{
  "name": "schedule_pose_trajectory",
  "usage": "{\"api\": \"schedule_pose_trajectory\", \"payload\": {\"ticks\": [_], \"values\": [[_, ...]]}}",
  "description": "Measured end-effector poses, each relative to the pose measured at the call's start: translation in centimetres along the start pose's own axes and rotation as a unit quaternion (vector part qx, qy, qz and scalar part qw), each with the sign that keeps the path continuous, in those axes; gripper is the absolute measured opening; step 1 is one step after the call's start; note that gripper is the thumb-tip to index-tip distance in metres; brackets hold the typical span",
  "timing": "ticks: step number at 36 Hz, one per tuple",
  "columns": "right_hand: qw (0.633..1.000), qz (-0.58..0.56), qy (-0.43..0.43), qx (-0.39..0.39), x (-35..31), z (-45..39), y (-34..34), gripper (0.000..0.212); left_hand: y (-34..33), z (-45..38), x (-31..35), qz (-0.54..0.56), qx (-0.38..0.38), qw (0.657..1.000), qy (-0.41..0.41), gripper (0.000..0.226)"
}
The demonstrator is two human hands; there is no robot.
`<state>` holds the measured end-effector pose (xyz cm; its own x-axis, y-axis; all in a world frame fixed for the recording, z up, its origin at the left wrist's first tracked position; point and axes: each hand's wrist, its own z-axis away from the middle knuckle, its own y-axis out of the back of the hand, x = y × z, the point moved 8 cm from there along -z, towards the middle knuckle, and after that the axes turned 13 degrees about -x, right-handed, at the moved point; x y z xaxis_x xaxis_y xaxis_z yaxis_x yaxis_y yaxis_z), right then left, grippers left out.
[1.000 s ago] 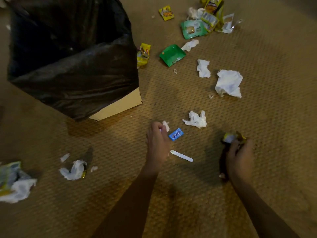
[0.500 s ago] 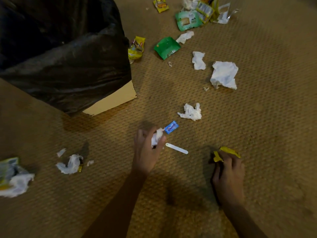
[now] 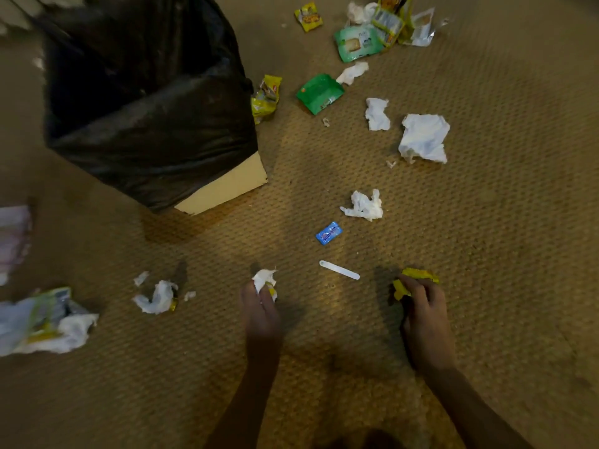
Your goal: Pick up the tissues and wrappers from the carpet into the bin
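Observation:
My left hand (image 3: 262, 311) grips a small crumpled white tissue (image 3: 264, 279) just above the carpet. A crumpled yellow wrapper (image 3: 416, 276) is held in my right hand (image 3: 424, 314). The bin (image 3: 149, 102), a box lined with a black bag, stands at the upper left. Between my hands lie a blue candy wrapper (image 3: 329, 233) and a white stick (image 3: 339, 270). A crumpled tissue (image 3: 363, 206) lies just beyond them, and two more tissues (image 3: 423, 137) farther right.
Green and yellow wrappers (image 3: 320, 93) and packets (image 3: 356, 42) are scattered at the top near the bin. Another tissue (image 3: 157, 297) and a pile of wrappers and tissue (image 3: 45, 322) lie at the left on the brown carpet (image 3: 502, 238).
My left hand picked the small tissue from beside the blue wrapper and drew back toward me. My right hand pulled back with the yellow wrapper.

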<state>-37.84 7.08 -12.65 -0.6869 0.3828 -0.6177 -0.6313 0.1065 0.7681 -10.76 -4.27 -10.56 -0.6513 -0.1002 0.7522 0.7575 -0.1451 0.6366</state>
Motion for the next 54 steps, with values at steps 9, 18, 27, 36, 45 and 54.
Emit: {"api": "schedule_pose_trajectory", "payload": {"ticks": [9,18,27,36,45,54], "values": [[0.970,-0.225,-0.036,0.085,-11.3,-2.4,2.5,0.034,6.7,-0.5,1.8,0.329,-0.027,0.927,0.179,0.031],[0.923,-0.358,0.108,0.094,-30.4,-8.9,7.9,0.024,20.0,-6.5,8.6,0.502,0.052,0.846,0.170,0.019],[0.942,-0.304,0.141,-0.001,-41.5,-18.8,9.1,0.021,26.5,-15.9,15.3,0.512,-0.013,0.841,0.171,0.025],[0.970,-0.202,0.079,-0.113,-42.3,-25.4,8.4,0.048,24.6,-21.2,16.2,0.507,-0.157,0.812,0.242,0.064],[0.955,-0.221,0.054,-0.191,-41.3,-26.1,7.4,0.068,24.1,-20.7,15.2,0.578,-0.152,0.767,0.233,0.077],[0.924,-0.357,0.102,-0.093,-37.8,-21.4,10.4,0.042,23.4,-16.5,14.4,0.651,-0.135,0.712,0.225,0.053]]}}
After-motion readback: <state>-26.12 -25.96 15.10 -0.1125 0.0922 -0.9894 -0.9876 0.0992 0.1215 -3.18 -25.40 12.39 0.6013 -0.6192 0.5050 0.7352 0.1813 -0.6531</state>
